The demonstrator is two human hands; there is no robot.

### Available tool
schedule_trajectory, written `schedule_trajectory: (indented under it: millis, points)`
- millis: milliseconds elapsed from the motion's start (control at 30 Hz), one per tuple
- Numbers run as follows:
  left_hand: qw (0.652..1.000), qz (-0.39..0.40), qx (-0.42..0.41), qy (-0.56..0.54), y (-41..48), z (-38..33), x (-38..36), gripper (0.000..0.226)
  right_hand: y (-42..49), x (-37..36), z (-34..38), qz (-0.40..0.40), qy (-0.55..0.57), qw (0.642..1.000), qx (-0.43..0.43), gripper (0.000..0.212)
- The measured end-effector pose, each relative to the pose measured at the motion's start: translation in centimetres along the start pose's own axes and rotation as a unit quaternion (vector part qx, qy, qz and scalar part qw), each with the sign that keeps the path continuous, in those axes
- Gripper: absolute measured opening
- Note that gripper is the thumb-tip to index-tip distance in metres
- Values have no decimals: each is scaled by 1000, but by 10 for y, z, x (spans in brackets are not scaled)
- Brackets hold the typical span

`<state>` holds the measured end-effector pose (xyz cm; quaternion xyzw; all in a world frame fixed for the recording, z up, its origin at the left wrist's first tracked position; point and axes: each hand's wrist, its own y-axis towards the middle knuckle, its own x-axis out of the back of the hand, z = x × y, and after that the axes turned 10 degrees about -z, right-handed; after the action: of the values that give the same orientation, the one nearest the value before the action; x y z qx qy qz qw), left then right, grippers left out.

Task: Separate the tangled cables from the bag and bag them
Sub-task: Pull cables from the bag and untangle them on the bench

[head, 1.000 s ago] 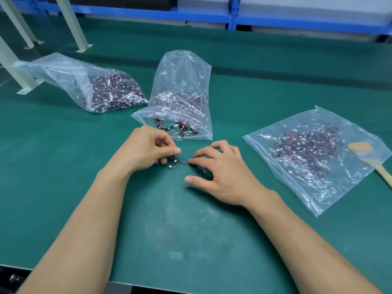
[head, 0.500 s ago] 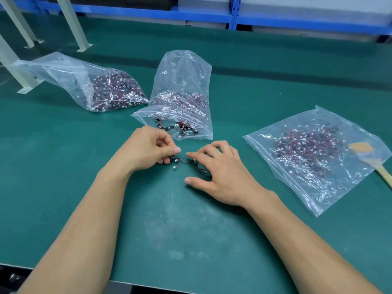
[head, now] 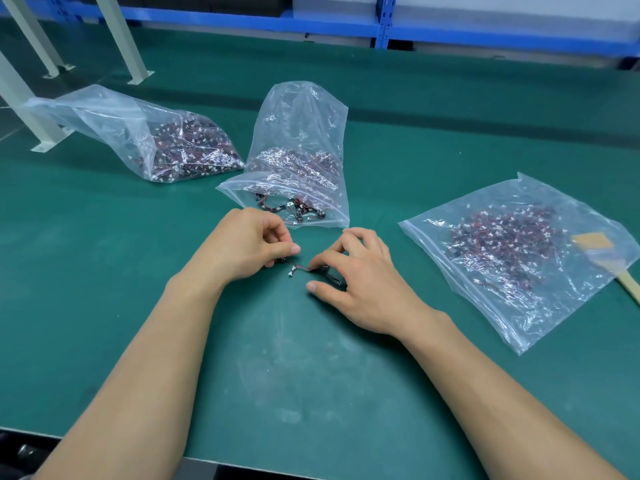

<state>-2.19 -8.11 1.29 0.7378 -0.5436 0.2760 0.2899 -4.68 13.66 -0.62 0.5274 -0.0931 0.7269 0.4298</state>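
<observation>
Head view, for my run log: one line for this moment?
left hand pinches cables | right hand holds cables | untangling on mat

Green table [head: 450, 116], blue shelving [head: 381, 29] behind.
</observation>
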Motion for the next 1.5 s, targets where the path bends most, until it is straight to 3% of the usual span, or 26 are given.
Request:
schedule_trajectory:
  millis: [167,567,767,967,1500]
  points:
    - [1000,-4,-9,7,0,1,3,20,0,-2,-1,-21,9,1000,-12,24]
    - [1000,-11,-2,23,1,6,2,13,-2,3,-5,-86,65,994,-3,20]
    - [997,-70,-30,14,1,5,-1,6,-3,20,-24,-131,76,988,-36,17]
    - [986,12,-166,29,-3,-9,-18,16,-8,32,-44,-89,51,993,-63,19]
    - [986,22,-159,52,-2,-6,-16,3,-8,32,-46,-78,40,995,-52,22]
